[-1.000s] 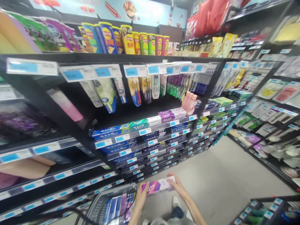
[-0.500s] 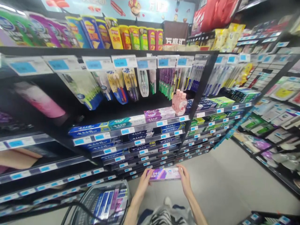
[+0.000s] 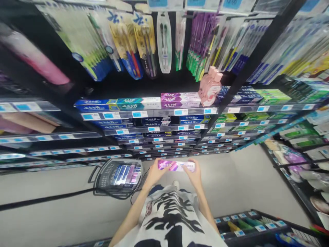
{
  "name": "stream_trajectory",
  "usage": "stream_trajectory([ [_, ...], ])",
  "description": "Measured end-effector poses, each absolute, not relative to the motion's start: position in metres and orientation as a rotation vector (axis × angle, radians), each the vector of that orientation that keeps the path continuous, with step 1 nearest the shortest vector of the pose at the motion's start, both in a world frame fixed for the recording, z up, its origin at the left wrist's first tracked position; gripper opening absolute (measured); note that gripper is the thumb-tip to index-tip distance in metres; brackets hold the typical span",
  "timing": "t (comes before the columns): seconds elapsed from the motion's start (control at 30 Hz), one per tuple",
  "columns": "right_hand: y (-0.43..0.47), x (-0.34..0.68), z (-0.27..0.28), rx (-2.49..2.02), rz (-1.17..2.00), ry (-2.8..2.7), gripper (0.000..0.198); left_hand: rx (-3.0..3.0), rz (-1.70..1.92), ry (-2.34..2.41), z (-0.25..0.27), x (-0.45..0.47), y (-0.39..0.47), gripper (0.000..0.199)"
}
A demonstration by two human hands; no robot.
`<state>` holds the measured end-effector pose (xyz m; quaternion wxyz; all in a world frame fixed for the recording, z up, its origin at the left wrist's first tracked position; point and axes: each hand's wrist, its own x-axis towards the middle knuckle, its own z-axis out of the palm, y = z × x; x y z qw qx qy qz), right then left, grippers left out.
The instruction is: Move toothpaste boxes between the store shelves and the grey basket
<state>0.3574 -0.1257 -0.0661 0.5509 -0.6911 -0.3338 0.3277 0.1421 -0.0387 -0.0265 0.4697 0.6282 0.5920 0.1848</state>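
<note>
Both of my hands hold a purple and white toothpaste box point(image 3: 177, 166) level in front of my body. My left hand point(image 3: 155, 171) is closed on its purple end, with the thumb across the front. My right hand point(image 3: 193, 173) grips the white end the same way. Beyond the box, similar purple toothpaste boxes point(image 3: 180, 100) are stacked on the upper shelf, beside teal and white boxes point(image 3: 138, 103) and blue boxes point(image 3: 96, 105). At floor level to my left stands a grey shopping basket point(image 3: 104, 176) with several blue and pink boxes inside.
Hanging toothbrush packs point(image 3: 163, 43) fill the rack above the shelf. Pink bottles point(image 3: 210, 87) stand at the right end of the purple boxes. A black shelf post point(image 3: 257, 58) slants beside them. Another shelf unit point(image 3: 285, 178) lines the right side, and a low rack point(image 3: 249, 228) is at lower right.
My view has tilted down, so more of my shirt and the basket shows. Both hands still hold the toothpaste box, and my thumbs now lie across its front.
</note>
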Motion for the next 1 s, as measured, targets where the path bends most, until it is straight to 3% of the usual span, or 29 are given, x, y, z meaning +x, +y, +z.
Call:
stream_trajectory([
  [0.43,-0.130,0.358,-0.080,-1.542,0.950,-0.742,0.040,1.425,0.531,1.402,-0.060,0.125,-0.065,0.046],
  [0.63,-0.136,0.364,-0.084,-1.486,0.934,-0.717,0.037,1.395,0.575,1.380,-0.065,0.129,-0.065,0.052],
  [0.77,-0.137,0.366,-0.090,-1.458,0.889,-0.597,0.043,1.399,0.595,1.329,-0.062,0.130,-0.064,0.056],
  [1.0,-0.140,0.370,-0.095,-1.451,0.881,-0.415,0.062,1.575,0.569,1.317,-0.046,0.132,-0.064,0.046],
])
